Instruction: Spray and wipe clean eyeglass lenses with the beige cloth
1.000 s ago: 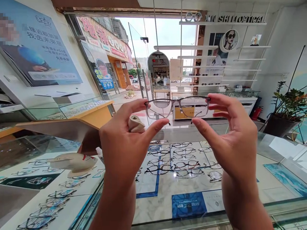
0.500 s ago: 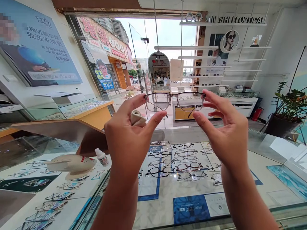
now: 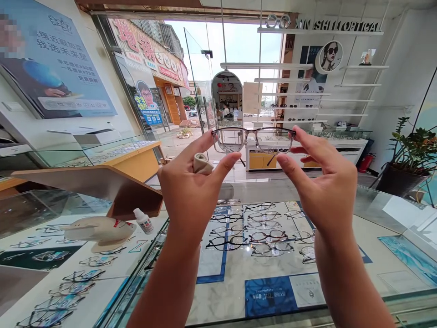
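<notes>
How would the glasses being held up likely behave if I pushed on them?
The glasses are probably light: the left hand and right hand support them just at the outer corners. They could be fragile, since the rims look thin. The side arms might flex if pushed, being so slender.

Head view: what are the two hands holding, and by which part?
Eyeglasses, by the frame's upper outer corners, one in the left hand, one in the right hand. The left hand also holds a beige cloth, its gripped part hidden.
</notes>
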{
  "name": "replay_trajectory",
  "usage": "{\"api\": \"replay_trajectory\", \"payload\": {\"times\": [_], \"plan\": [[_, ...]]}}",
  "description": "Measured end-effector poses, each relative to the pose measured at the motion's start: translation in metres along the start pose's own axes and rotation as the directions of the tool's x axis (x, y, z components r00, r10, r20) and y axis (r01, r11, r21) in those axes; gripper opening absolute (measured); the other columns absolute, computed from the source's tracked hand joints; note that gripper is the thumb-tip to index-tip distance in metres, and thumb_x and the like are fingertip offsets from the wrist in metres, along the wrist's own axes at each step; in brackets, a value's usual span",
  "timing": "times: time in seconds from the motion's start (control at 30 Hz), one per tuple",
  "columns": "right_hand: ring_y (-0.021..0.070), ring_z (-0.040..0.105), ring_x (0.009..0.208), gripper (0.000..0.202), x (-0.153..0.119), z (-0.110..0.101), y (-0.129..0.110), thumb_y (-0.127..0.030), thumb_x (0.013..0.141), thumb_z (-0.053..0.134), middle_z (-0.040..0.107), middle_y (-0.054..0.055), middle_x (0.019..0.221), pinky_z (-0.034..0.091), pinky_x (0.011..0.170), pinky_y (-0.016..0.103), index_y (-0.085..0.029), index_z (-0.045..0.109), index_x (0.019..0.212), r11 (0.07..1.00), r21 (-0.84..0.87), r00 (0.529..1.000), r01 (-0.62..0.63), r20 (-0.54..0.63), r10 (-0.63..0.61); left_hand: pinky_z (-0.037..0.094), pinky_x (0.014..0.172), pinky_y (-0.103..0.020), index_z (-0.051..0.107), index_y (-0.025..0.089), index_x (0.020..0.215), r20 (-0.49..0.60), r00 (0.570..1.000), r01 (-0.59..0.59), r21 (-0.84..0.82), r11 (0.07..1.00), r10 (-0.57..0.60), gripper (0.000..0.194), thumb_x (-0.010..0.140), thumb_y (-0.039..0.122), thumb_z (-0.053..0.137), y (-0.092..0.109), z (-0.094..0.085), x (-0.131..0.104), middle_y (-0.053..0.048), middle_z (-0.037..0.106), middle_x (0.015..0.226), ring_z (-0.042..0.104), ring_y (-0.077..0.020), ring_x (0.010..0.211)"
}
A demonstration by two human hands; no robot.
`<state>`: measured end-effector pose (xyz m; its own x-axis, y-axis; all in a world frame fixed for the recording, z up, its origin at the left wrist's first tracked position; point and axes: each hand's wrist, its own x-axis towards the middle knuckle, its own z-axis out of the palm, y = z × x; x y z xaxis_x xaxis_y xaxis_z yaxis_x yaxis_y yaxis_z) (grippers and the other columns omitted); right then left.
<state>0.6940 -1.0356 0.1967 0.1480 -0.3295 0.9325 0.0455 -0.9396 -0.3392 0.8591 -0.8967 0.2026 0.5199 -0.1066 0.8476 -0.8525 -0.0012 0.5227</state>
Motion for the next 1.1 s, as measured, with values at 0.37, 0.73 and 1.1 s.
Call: {"api": "replay_trajectory", "payload": {"times": [0.37, 0.73, 1.1], "plan": [[0.0315, 0.076, 0.111, 0.042, 0.004, -0.003, 0.004, -0.044, 0.100, 0.078, 0.079, 0.010, 0.128, 0.065, 0.093, 0.054, -0.034, 0.080, 0.141, 0.998, -0.063, 0.999, 0.030, 0.030, -0.028, 0.038, 0.049, -0.029, 0.079, 0.028, 0.131, 0.007, 1.000, 0.027, -0.057, 0.998, -0.026, 0.061, 0.083, 0.063, 0.092, -0.001, 0.003, -0.002, -0.005, 0.082, 0.099, 0.046, -0.0115, 0.057], [0.0279, 0.075, 0.099, 0.045, 0.004, 0.004, 0.009, -0.046, 0.101, 0.070, 0.079, 0.011, 0.127, 0.063, 0.090, 0.051, -0.029, 0.079, 0.141, 0.993, -0.117, 0.993, -0.004, 0.115, 0.018, 0.039, 0.050, -0.030, 0.078, 0.032, 0.129, 0.012, 1.000, -0.020, -0.002, 1.000, 0.020, 0.054, 0.085, 0.060, 0.091, -0.003, 0.004, -0.002, -0.004, 0.081, 0.113, 0.051, -0.0124, 0.061], [0.0299, 0.075, 0.102, 0.047, 0.005, 0.002, 0.008, -0.041, 0.099, 0.067, 0.079, 0.011, 0.130, 0.063, 0.092, 0.054, -0.031, 0.078, 0.144, 0.990, -0.140, 0.994, -0.016, 0.106, 0.031, 0.041, 0.056, -0.031, 0.077, 0.029, 0.127, 0.015, 1.000, -0.021, 0.029, 0.999, 0.021, 0.062, 0.082, 0.069, 0.091, -0.003, 0.008, -0.006, -0.005, 0.078, 0.101, 0.058, -0.0176, 0.070]]}}
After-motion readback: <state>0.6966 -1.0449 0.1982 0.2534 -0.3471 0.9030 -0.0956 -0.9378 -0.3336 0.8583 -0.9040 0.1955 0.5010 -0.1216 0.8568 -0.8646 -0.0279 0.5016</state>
